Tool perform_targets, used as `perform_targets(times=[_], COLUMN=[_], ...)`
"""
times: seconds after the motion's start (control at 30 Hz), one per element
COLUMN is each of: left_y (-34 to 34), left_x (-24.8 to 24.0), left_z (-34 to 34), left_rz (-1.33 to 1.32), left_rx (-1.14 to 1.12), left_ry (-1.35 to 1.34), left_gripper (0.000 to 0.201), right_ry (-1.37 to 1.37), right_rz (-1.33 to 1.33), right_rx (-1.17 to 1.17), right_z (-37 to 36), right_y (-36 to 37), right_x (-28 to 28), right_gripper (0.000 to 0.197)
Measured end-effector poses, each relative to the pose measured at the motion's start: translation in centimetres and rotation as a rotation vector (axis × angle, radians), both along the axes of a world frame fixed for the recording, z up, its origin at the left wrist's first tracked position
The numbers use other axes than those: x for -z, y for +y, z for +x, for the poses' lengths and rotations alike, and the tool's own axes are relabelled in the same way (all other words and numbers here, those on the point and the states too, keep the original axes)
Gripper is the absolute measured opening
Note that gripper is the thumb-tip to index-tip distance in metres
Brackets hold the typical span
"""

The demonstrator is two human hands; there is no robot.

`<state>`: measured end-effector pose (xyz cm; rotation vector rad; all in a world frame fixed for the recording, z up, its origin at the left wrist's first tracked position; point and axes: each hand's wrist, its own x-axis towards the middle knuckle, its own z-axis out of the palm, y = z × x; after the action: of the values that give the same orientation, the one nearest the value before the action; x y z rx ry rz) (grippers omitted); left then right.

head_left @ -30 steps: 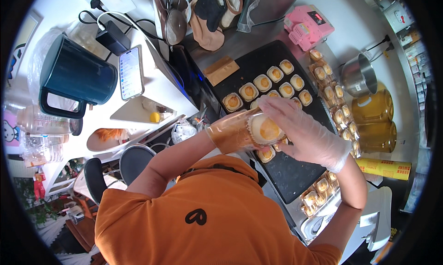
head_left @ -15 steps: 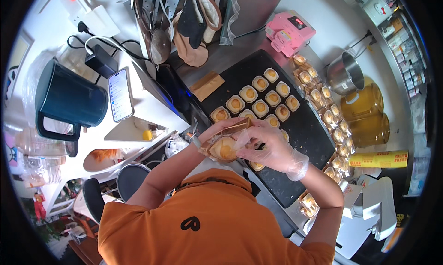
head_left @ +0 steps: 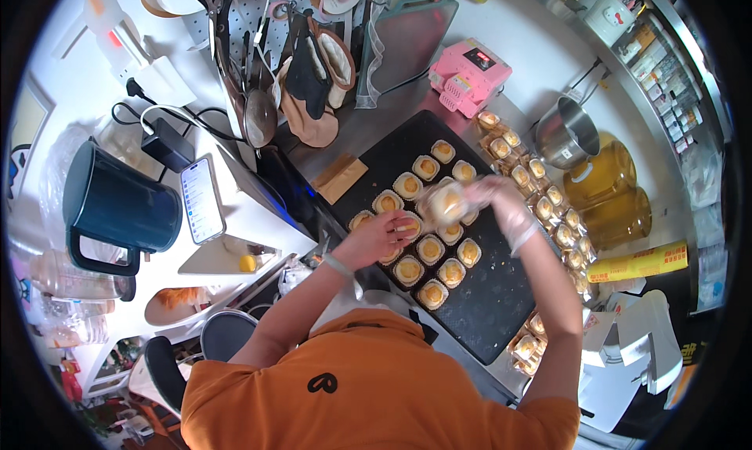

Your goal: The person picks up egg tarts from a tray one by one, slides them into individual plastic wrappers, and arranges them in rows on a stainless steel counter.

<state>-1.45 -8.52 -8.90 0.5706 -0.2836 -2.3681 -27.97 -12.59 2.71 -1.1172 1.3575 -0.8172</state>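
A black baking tray (head_left: 493,313) lies on the counter before me, carrying several small tarts in white paper cups, such as the tart (head_left: 431,249). My right hand (head_left: 501,203), in a clear plastic glove, is over the tray's right half. It grips a bagged tart (head_left: 448,205) in clear wrapping, which is blurred by motion. Bare and with fingers stretched out, my left hand (head_left: 374,237) is low over the tarts at the tray's left side. Its fingertips are beside a tart (head_left: 408,226); whether they touch it I cannot tell.
Wrapped tarts (head_left: 565,237) line the tray's right side. A pink machine (head_left: 470,75) stands behind, a metal bowl (head_left: 568,133) at the back right. Brown packaging (head_left: 339,178) lies at the tray's left edge. Farther left are a phone (head_left: 202,199) and a dark blue jug (head_left: 117,207).
My hands have separated from in front of my chest. The right has carried the bagged tart forward and right over the tray; the left has let go of it and moved to the tarts on the left.
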Motion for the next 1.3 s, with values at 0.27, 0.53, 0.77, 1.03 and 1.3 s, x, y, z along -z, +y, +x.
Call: perform_targets(times=[0.27, 0.53, 0.77, 1.03, 1.3], left_y=[3.1, 7.4, 9.1, -2.3, -14.4], left_x=[0.1, 4.1, 2.9, 4.3, 11.0], left_z=[8.4, 11.9, 13.0, 8.7, 5.8], left_rz=[0.034, 0.217, 0.231, -0.507, -1.077], left_rx=[-0.194, -0.336, -0.465, -0.327, -0.315], left_ry=[-0.163, -0.114, -0.319, -1.047, -1.878], left_gripper=[0.027, 0.03, 0.027, 0.02, 0.017], right_ry=[0.06, -0.164, -0.123, 0.757, 0.162], right_rz=[-0.097, -0.196, 0.24, -0.149, -0.399], right_rx=[0.778, 1.119, 1.02, 0.291, 0.481], right_z=[-13.0, -23.2, -11.5, -17.6, -3.2], right_y=[-13.9, -24.2, -24.8, -24.4, -4.5], right_x=[9.9, 22.6, 22.3, 25.2, 14.1], right_gripper=[0.019, 0.026, 0.042, 0.04, 0.028])
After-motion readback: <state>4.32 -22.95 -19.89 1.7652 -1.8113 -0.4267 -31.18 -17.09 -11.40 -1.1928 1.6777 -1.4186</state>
